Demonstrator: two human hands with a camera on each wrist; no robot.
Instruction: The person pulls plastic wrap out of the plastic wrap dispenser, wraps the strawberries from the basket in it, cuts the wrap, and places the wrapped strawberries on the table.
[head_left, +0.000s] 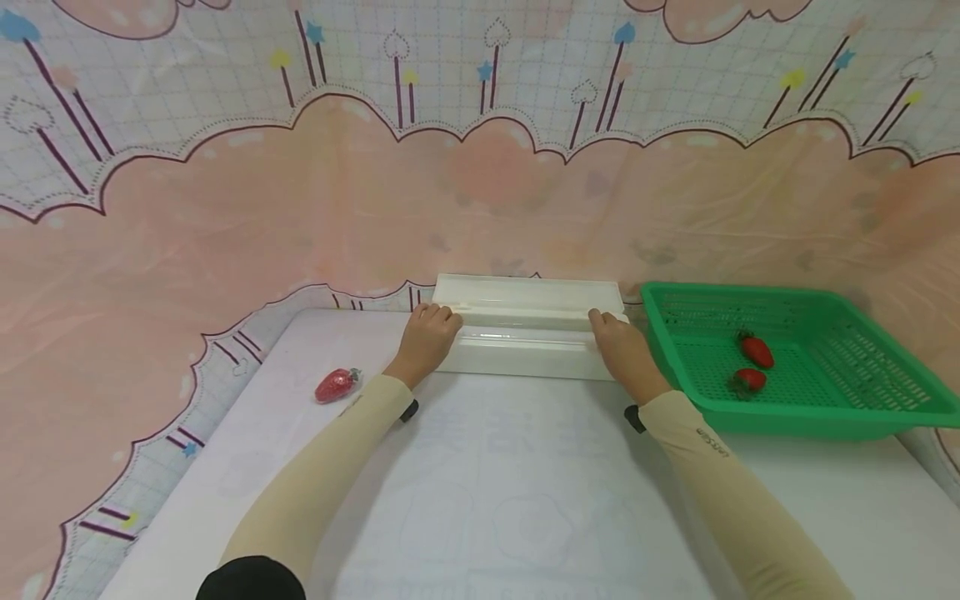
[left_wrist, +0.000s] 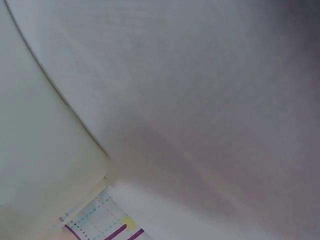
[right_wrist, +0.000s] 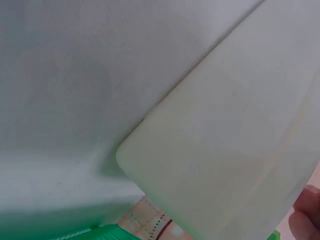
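At the back of the table lies a long white box-like object (head_left: 528, 358) with a smooth front wall and a raised panel behind it. My left hand (head_left: 424, 340) grips its left end with curled fingers. The right hand (head_left: 627, 352) holds the opposite end, thumb and fingers over the upper edge. In the left wrist view only a pale side of the white object (left_wrist: 45, 130) shows, without the hand. The right wrist view shows its rounded corner and long wall (right_wrist: 215, 130), with fingertips (right_wrist: 306, 214) at the lower right. What lies inside is hidden.
A green plastic basket (head_left: 810, 421) stands on the right, close to the right hand, with two red strawberries (head_left: 757, 351) in it. Another strawberry (head_left: 337, 385) lies on the white tabletop (head_left: 517, 500) left of the left hand. A patterned cloth (head_left: 495, 208) hangs behind.
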